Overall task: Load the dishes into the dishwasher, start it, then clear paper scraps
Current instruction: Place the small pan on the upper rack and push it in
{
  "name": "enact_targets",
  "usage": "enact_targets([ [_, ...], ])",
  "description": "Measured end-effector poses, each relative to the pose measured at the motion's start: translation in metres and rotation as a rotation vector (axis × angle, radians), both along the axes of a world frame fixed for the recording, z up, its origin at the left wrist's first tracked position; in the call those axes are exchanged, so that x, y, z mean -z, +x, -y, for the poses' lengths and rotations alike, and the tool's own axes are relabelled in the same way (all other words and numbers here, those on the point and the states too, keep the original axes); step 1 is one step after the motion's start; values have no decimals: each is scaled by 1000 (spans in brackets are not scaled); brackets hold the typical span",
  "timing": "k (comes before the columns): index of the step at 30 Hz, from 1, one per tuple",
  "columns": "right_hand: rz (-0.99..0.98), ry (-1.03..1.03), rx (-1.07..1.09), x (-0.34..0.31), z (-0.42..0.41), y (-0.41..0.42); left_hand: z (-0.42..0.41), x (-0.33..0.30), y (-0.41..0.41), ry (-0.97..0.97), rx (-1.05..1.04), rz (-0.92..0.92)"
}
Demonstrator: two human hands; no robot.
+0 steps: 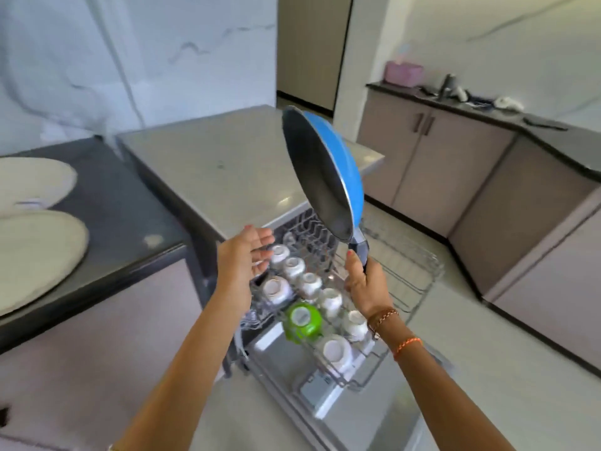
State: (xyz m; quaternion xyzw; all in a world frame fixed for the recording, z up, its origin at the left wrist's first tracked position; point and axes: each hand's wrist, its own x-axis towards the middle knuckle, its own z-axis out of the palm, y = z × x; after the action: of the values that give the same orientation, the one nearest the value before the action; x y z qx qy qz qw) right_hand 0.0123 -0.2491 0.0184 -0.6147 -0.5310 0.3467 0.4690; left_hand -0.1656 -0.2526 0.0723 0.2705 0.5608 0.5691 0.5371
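Head view: the dishwasher rack point(419, 281), pulled out over the open door, serves as the reference point. Right hand point(364, 284): fingers wrapped round the dark handle of the blue frying pan point(325, 177), thumb lying along the handle. The pan is held tilted on edge above the rear of the rack, dark inner face toward the left, clear of the wires. Left hand point(245, 255): fingers extended and relaxed, palm toward the pan, holding nothing, above the rack's left edge. On the rack's left side stand white cups point(294, 268) upside down in rows, with one green cup point(302, 320) among them. Left of the rack, two pale plates point(39, 242) lie on a dark counter point(130, 222)
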Motion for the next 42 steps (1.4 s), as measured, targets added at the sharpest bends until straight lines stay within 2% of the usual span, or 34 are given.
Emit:
enact_targets([
  [2,-119,-76,53,3,-2,30,-16,13,32,-52,74,-24],
  [6,-481,-373,64,10,-17,78,-42,46,76,-207,276,-161],
  [9,-507,-449,149,28,-33,94,-66,72,91,-233,448,-286],
  [14,-509,-431,382,58,-62,92,-118,103,94,-205,709,-512],
  [17,-399,-410,498,76,-81,91,-143,121,89,-166,819,-668],
  [21,-129,-486,539,110,-97,94,-165,155,74,-154,961,-861],
  [24,129,-583,450,127,-100,98,-168,175,67,-213,1085,-926],
  [26,399,-629,370,130,-108,99,-171,186,66,-248,1166,-1027],
  [28,626,-636,273,132,-118,98,-175,191,66,-263,1174,-1123],
  [31,823,-598,123,140,-141,98,-179,197,64,-232,1104,-1191],
  [34,898,-524,31,152,-174,101,-182,207,60,-207,1085,-1245],
  [42,885,-459,-190,212,-258,119,-207,235,65,-80,915,-1398],
])
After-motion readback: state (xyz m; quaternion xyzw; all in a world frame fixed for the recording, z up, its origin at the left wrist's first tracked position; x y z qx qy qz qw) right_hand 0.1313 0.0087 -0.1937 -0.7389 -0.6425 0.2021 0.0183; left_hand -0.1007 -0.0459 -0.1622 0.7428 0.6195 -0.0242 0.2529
